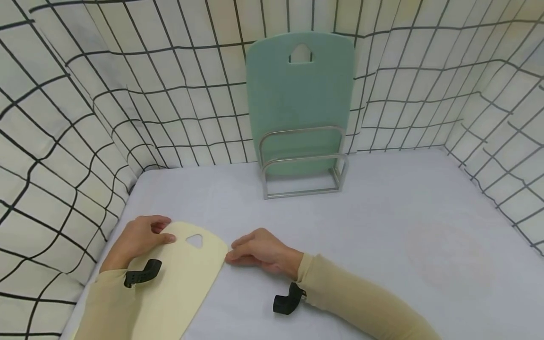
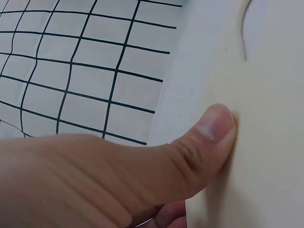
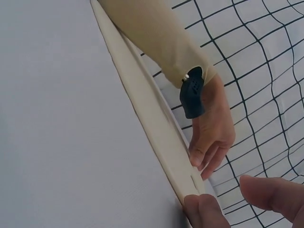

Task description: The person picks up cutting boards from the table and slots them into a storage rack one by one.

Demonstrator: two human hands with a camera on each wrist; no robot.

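Observation:
A cream cutting board (image 1: 182,278) with a rounded-triangle hole near its top lies at the front left. My left hand (image 1: 142,238) holds its left edge, thumb (image 2: 213,128) on the upper face and the other fingers at the edge, partly hidden under it. My right hand (image 1: 261,252) is at the board's top right corner, fingertips (image 3: 204,209) touching the edge. In the right wrist view another digit of that hand stands apart from these fingertips, with a gap between.
A metal wire rack (image 1: 303,193) stands at the back centre, holding a green cutting board (image 1: 299,99) upright. White cloth with a dark grid (image 1: 187,104) hangs along the back and sides of the white table (image 1: 382,226). Black camera mounts (image 1: 144,273) sit on both wrists.

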